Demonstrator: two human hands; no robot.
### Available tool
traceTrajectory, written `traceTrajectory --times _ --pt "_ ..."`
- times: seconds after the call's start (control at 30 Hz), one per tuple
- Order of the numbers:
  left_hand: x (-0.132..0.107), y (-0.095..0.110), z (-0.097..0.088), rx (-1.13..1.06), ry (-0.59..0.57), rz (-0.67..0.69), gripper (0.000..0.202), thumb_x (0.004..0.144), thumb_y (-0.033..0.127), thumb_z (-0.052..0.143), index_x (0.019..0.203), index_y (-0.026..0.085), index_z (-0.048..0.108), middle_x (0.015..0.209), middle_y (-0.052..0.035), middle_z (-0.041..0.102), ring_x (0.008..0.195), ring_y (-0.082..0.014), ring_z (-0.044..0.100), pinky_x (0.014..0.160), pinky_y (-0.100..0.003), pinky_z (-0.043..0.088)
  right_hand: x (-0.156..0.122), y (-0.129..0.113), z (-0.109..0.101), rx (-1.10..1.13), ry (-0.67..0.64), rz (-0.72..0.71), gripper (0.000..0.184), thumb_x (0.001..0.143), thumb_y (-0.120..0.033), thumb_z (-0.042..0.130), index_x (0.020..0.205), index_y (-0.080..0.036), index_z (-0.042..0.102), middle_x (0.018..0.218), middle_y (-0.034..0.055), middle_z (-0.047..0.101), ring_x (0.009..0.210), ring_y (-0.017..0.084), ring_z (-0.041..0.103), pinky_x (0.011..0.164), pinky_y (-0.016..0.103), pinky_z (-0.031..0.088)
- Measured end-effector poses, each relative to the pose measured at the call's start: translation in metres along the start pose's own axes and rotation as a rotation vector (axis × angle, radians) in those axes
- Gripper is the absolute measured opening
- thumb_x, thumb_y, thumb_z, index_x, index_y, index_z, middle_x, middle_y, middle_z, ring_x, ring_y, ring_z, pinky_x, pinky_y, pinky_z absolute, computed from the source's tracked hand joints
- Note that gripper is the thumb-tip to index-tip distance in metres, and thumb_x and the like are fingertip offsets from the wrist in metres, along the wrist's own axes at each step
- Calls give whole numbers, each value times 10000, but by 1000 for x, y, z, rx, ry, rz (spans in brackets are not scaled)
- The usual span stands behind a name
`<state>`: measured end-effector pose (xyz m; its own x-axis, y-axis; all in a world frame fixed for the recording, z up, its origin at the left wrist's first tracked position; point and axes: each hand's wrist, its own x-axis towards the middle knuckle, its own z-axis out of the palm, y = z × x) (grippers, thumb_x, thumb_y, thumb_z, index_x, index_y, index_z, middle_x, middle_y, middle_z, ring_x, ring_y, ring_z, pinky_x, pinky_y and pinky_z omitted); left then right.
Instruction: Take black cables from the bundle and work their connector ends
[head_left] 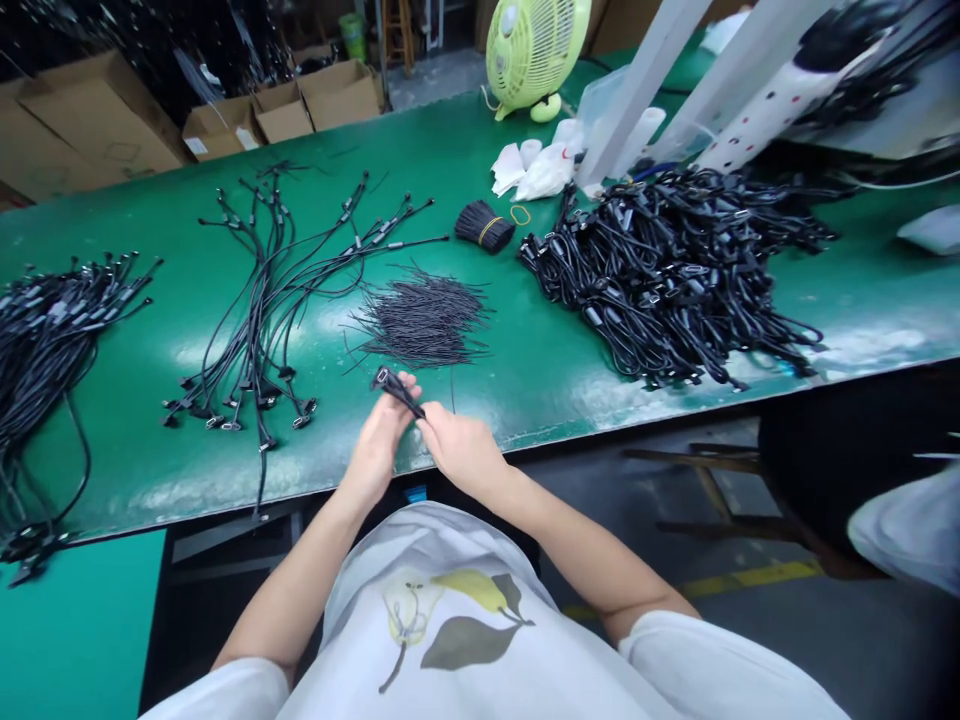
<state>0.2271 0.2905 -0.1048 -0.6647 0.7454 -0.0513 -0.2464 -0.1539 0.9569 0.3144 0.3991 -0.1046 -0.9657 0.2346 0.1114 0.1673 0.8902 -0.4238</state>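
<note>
My left hand (379, 440) and my right hand (459, 448) meet at the front edge of the green table (525, 360), both closed round one black cable (396, 390) whose connector end sticks up to the left. Just beyond my hands lies a loose heap of thin black ties (424, 320). To its left, several cables (270, 300) are spread out flat with their connectors toward me.
A big tangled pile of black cables (667, 270) fills the right of the table; another pile (45, 330) lies at the far left. A banded bundle of ties (484, 225), white cloths (532, 170) and a green fan (534, 45) stand behind. Cardboard boxes (225, 125) sit beyond.
</note>
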Motion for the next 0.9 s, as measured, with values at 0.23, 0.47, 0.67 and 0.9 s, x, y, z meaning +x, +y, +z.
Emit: traceTrajectory --times 0.23,0.47,0.67,0.9 --pt "11 4 7 -23 194 101 341 878 499 638 1021 197 571 953 -64 706 1026 -229 667 984 -387 471 -3 -1 1 -138 -40 9 242 977 -368 486 1056 -142 517 923 89 631 867 217 625 662 288 451" --pt "-4 -27 1 915 -230 236 545 935 403 558 1432 256 391 1478 -136 435 1349 -299 424 1107 -496 359 -10 77 -40 -240 67 291 305 1022 -298 300 1093 -140 551 912 107 642 746 178 628 629 255 463" --pt "17 -51 12 1464 -638 491 511 983 371 455 1448 166 402 1497 -147 418 1384 -309 379 1125 -509 335 -41 216 -111 -502 488 773 510 986 -265 334 1459 -76 325 1327 216 499 1172 304 524 984 439 425" --pt "96 -56 16 1566 -464 514 527 997 355 415 1458 103 379 1507 -148 398 1411 -282 339 1163 -482 279 -37 276 -78 -584 539 814 618 1001 -390 263 1509 -44 199 1516 227 296 1389 281 308 1153 564 153"
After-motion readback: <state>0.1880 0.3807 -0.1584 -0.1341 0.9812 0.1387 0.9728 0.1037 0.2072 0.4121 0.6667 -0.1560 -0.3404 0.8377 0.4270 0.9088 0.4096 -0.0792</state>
